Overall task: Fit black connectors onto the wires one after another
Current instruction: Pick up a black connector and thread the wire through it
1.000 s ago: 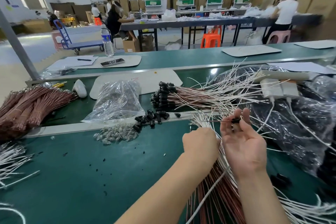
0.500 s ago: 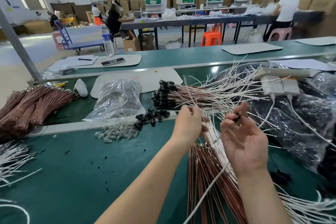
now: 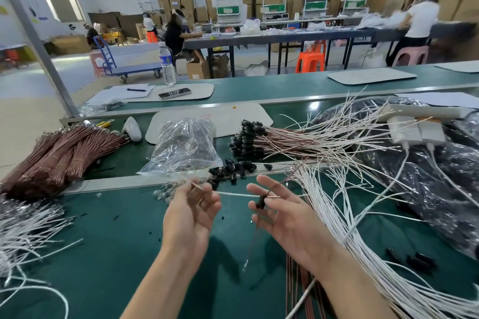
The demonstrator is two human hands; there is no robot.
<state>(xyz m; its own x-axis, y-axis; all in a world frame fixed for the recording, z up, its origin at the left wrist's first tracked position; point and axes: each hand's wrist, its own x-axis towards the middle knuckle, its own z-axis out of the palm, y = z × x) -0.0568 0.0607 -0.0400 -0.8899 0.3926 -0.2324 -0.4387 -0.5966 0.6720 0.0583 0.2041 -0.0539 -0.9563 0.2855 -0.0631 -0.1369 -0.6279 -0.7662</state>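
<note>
Our left hand (image 3: 191,215) pinches a wire (image 3: 233,194); at three o'clock our right hand (image 3: 287,217) pinches a black connector (image 3: 260,202); bottle (image 3: 168,65) label unreadable.

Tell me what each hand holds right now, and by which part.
Left hand pinches the white wire near its end; right hand pinches the black connector by its body, where the wire meets it.
</note>
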